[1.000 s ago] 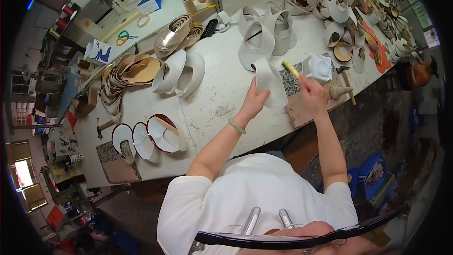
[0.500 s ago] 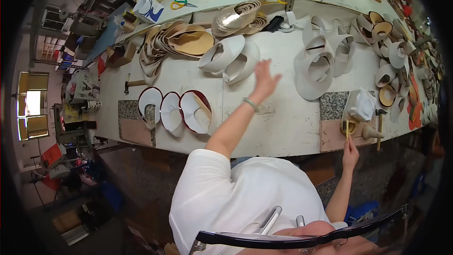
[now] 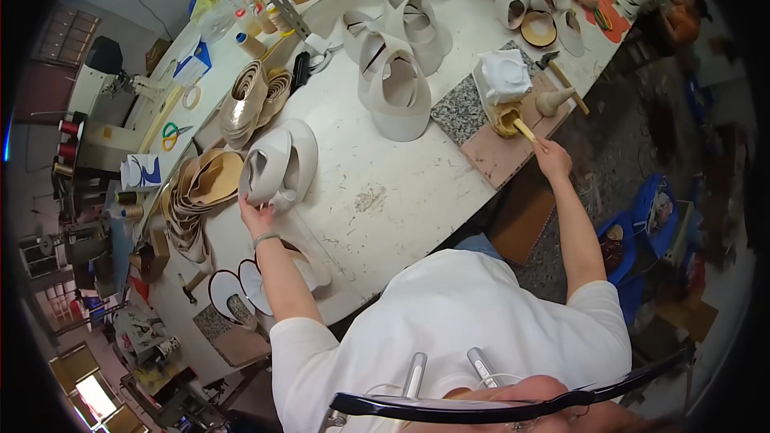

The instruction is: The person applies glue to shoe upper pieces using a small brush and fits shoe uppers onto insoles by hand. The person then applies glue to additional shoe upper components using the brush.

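Observation:
Two pale grey-white shoe uppers (image 3: 298, 162) lie side by side on the table, left of centre. My left hand (image 3: 257, 216) has its fingers closed at the near left edge of the nearer upper, which still rests with the other. At the right, my right hand (image 3: 552, 159) grips the yellowish handle of a brush (image 3: 524, 130). The brush's lower end is hidden inside a small, crusted glue pot (image 3: 505, 118). A crumpled white covering (image 3: 505, 76) sits just behind the pot's mouth.
More white uppers (image 3: 397, 100) stand mid-table. Stacked tan uppers (image 3: 188, 192) and metallic ones (image 3: 245, 104) lie left. Red-edged pieces (image 3: 227, 293) sit beneath my left forearm's side. A hammer (image 3: 565, 84) and a conical tool (image 3: 553, 101) lie beside the pot.
The view has turned toward the right. My left hand has gone from open above the table to the edge of the white upper. My right hand still holds the brush in the pot.

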Tool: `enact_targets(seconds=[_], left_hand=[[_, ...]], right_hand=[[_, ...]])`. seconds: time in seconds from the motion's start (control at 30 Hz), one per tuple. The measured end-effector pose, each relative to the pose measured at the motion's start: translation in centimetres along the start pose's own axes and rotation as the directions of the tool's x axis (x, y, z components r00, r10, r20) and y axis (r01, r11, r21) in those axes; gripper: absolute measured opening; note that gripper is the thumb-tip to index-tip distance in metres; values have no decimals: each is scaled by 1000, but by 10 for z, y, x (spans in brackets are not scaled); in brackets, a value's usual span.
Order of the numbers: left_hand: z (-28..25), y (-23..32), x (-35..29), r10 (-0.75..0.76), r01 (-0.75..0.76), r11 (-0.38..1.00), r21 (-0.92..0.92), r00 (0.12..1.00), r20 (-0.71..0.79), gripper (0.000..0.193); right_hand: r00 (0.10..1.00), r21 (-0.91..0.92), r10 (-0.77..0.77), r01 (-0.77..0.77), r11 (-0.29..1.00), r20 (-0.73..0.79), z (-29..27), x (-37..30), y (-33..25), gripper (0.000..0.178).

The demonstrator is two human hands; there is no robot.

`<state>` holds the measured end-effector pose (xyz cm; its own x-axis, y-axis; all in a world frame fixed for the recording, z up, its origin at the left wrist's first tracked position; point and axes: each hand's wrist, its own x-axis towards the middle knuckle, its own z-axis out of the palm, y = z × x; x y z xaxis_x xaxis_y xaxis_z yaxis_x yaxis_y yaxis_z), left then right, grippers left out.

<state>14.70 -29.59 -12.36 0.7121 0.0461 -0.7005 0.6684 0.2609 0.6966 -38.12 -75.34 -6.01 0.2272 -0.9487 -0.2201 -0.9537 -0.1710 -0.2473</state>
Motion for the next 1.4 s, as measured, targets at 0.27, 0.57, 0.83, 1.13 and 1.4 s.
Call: enact_targets(seconds=[0.27, 0.57, 0.83, 1.13, 1.4], left_hand=[[48, 47, -180, 649, -535, 757, -374, 680, 342, 58], [96, -74, -262, 240, -14, 958, -286, 585, 775, 42], [132, -163, -315, 156, -310, 951, -13, 443, 883, 50], [118, -140, -321, 154, -366, 930, 16, 430, 889, 45], [106, -103, -327, 16, 22, 999, -33, 537, 843, 32]], right_hand=[[976, -149, -209, 215, 965, 55, 28, 33, -3, 33], [996, 195, -88, 83, 977, 19, 40, -8, 17, 35], [663, 380, -625, 748, 544, -412, -50, -145, -136, 22], [671, 392, -672, 736, 552, -312, -40, -133, -137, 24], [785, 697, -586, 536, 476, -204, -22, -107, -128, 25]])
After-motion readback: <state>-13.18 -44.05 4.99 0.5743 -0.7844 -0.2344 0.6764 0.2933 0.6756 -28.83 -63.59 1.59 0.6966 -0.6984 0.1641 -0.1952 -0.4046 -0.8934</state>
